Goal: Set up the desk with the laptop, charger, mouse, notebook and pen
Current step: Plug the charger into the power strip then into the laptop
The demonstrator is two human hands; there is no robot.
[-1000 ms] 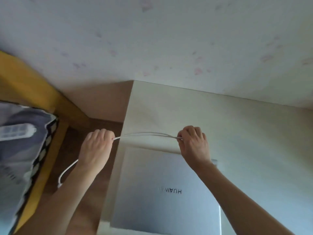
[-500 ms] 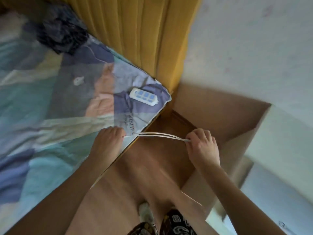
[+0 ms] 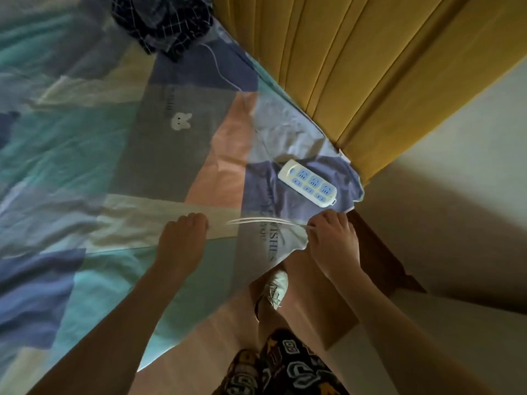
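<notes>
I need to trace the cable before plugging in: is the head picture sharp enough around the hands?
Head view: the thin white charger cable is motion-smeared into doubled streaks between the left hand and right hand; the white-and-blue power strip reads fairly sharp; light is dim, and edges bend from the wide lens.

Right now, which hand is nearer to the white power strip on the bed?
The right hand. It is just below the power strip, holding the white cable. The left hand is further away, down and to the left of the strip over the bedsheet.
</notes>
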